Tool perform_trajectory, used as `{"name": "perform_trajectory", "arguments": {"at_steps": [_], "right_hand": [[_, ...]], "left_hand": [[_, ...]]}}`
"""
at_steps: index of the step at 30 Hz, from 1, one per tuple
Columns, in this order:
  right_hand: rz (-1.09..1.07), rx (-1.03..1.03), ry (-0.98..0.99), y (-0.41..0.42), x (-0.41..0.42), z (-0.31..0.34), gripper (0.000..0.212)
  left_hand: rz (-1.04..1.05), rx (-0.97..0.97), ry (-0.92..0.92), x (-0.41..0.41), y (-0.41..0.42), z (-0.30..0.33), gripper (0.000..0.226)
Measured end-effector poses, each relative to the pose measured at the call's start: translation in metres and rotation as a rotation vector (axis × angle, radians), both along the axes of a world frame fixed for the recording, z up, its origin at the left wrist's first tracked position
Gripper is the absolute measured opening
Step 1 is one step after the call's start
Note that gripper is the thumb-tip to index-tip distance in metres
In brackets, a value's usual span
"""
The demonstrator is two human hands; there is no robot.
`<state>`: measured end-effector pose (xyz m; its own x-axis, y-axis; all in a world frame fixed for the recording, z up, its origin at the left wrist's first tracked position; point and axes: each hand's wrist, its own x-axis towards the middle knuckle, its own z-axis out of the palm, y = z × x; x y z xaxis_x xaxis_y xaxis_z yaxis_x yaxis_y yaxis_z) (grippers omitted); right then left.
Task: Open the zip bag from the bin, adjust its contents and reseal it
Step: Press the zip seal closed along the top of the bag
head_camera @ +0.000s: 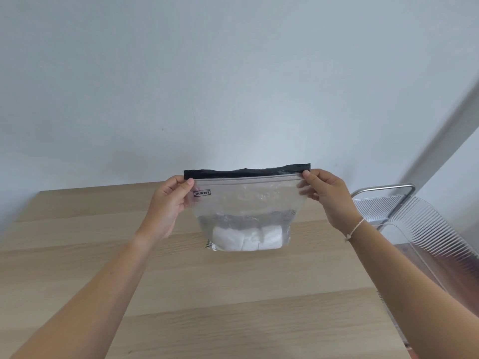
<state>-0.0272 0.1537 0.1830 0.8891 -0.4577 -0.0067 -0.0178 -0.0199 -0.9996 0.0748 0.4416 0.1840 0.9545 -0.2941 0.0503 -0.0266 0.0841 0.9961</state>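
A pale wooden table [181, 294] spans the view, a ribbed clear bin [425, 229] at its right edge. Above it hangs a transparent zip bag [246, 203] with white folded contents [246, 238], its top corners pinched by the left hand [168, 203] and right hand [326, 195].

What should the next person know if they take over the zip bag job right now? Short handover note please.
Left hand: pinching the left top corner of the zip bag at the seal line.
Right hand: pinching the right top corner the same way.
Bag: held upright in the air above the wooden table, black top strip up, white folded contents settled at the bottom.
Bin: a clear ribbed bin sits off the table's right edge.
Done: bag is out of the bin.
Unclear: the zip line looks flat and closed, but whether this is before opening or after resealing cannot be told.
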Motion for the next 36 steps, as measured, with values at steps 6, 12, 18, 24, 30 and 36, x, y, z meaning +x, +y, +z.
{"name": "perform_trajectory", "arguments": {"at_steps": [6, 12, 18, 24, 30, 36], "right_hand": [[0.079, 0.051, 0.024, 0.006, -0.015, 0.008, 0.021], [0.233, 0.188, 0.149, 0.002, -0.022, 0.018, 0.015], [0.122, 0.097, 0.298, 0.009, 0.002, -0.007, 0.015], [-0.001, -0.407, 0.377, 0.028, 0.022, -0.067, 0.046], [0.147, -0.810, 0.370, 0.078, 0.017, -0.134, 0.056], [0.224, -0.990, 0.526, 0.102, 0.014, -0.180, 0.062]], "left_hand": [[0.061, 0.086, -0.120, -0.012, 0.011, 0.007, 0.021], [-0.045, 0.048, 0.013, -0.011, 0.027, 0.013, 0.023], [0.044, 0.181, 0.222, 0.003, 0.015, -0.020, 0.016], [0.195, 0.712, 0.012, 0.008, -0.005, -0.086, 0.054], [-0.098, 1.027, -0.328, -0.018, -0.030, -0.139, 0.055], [-0.292, 1.260, -0.389, -0.029, -0.036, -0.185, 0.058]]}}
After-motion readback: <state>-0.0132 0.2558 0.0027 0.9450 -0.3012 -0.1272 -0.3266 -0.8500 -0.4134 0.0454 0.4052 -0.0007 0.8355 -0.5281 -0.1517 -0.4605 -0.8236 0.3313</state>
